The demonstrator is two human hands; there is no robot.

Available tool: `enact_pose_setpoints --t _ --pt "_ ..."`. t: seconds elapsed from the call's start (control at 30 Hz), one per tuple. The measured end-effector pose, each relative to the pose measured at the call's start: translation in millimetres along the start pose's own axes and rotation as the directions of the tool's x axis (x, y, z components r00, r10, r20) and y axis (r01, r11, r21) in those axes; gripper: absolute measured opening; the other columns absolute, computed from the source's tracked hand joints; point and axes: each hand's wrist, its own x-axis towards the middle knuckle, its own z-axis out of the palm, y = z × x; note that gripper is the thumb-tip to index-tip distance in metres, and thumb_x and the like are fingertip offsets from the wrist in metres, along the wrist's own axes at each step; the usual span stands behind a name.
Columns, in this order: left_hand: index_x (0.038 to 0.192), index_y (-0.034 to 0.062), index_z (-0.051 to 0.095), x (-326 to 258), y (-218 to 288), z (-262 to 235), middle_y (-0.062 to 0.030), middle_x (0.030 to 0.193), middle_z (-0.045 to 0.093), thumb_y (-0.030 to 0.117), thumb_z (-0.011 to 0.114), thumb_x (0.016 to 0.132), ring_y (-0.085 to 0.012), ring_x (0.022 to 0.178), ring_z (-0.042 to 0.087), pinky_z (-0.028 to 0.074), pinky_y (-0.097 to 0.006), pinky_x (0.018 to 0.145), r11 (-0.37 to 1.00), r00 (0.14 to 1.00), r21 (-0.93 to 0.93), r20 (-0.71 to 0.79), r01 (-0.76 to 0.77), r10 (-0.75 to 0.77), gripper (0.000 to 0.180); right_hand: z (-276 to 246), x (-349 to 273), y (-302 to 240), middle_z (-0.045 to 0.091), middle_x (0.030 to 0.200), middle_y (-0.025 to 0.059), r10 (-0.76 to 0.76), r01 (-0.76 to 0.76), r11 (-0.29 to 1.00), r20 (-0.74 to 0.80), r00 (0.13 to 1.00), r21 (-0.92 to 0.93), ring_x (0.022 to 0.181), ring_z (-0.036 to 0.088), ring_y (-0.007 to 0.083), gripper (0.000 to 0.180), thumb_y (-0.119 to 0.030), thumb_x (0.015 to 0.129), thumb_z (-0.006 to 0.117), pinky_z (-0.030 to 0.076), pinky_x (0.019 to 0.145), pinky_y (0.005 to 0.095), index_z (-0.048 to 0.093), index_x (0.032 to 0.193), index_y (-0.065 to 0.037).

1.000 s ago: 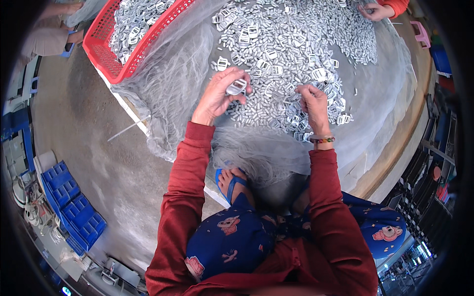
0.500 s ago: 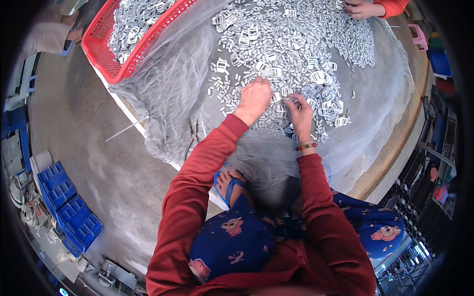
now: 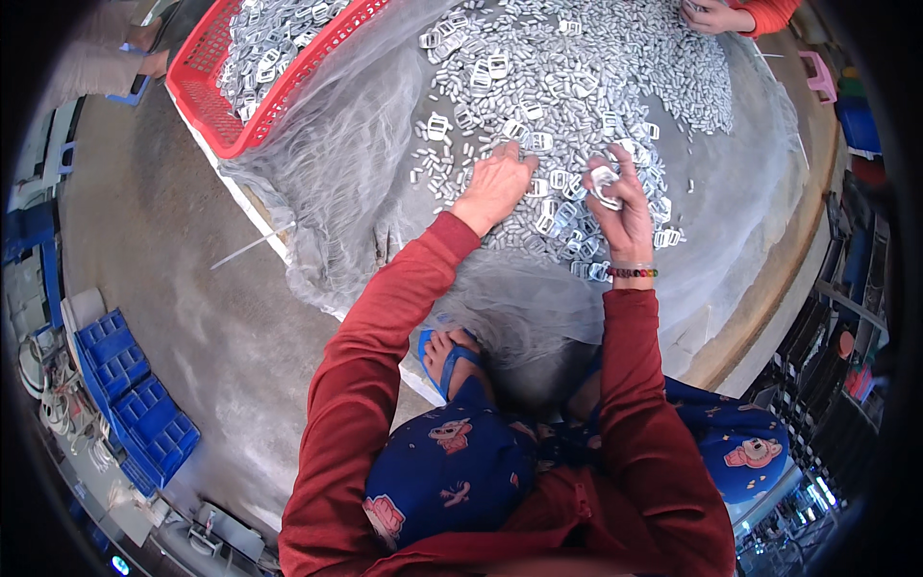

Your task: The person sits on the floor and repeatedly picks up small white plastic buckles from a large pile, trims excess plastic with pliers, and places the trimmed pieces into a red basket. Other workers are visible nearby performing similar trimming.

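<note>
Silver slider buckles and small capsule-shaped metal pieces are spread thickly before me over sheer netting. My right hand, palm turned partly up, is closed round a pale buckle above the right side of the spread. To its left, my left hand reaches into the pieces with bent fingers. Its fingertips are among them, and what they pinch, if anything, is hidden. Loose buckles lie between my two hands, and more are heaped under and beside the right one.
A red perforated basket full of buckles stands at the far left on the netting. Another person's hand is at the pieces' far right. Blue compartment trays are at the left, and a pink stool is at the far right.
My right hand has moved right and turned its palm upward with a buckle in it. My left hand stays nearly in place at the pieces.
</note>
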Motion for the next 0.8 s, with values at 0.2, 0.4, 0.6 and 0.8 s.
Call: enact_pose_setpoints --t 0.2,0.4,0.6,0.8 --pt "0.086 0.0027 0.065 1.8 -10.7 -17.2 -0.0167 0.098 0.063 0.026 0.079 0.074 -0.0331 0.09 0.064 0.052 -0.043 0.077 0.984 0.991 -0.146 0.101 0.099 -0.085 0.03 15.3 48.3 8.3 0.061 0.088 0.0067 0.025 0.003 0.33 0.012 1.0 -0.944 0.072 0.062 0.0172 0.03 -0.012 0.086 0.065 0.046 0.055 0.0292 0.06 0.116 -0.006" --pt "0.075 0.0031 0.062 -22.6 -50.8 -68.5 -0.0089 0.082 0.065 0.033 0.073 0.083 -0.0219 0.077 0.065 0.048 -0.034 0.064 0.693 0.921 -0.63 0.097 0.351 -0.378 0.033 3.3 74.5 51.6 0.058 0.095 0.0166 -0.216 0.243 -0.379 0.34 0.915 -0.893 0.089 0.061 0.0369 0.021 -0.013 0.081 0.064 0.05 0.073 0.0479 0.057 0.1 -0.007" --pt "0.107 0.0069 0.056 -47.3 -80.2 -76.8 -0.0058 0.088 0.062 0.021 0.063 0.092 -0.0104 0.067 0.058 0.044 -0.023 0.044 -0.27 0.939 -0.957 0.182 0.102 -0.291 0.021 -5.9 60.3 47.3 0.058 0.098 0.0165 -0.241 0.229 -0.288 0.301 0.922 -0.93 0.088 0.062 0.0393 0.036 -0.018 0.084 0.064 0.051 0.073 0.0474 0.052 0.117 -0.015" --pt "0.1 0.0027 0.065 -48.0 -62.6 -28.8 -0.0109 0.094 0.067 0.034 0.07 0.085 -0.0241 0.083 0.066 0.053 -0.038 0.069 0.847 0.906 -0.342 0.034 0.408 -0.422 0.035 9.0 70.6 63.8 0.059 0.099 0.0188 -0.115 0.134 -0.47 0.211 0.971 -0.872 0.085 0.064 0.0398 0.031 -0.02 0.085 0.064 0.051 0.07 0.0504 0.051 0.113 -0.017"
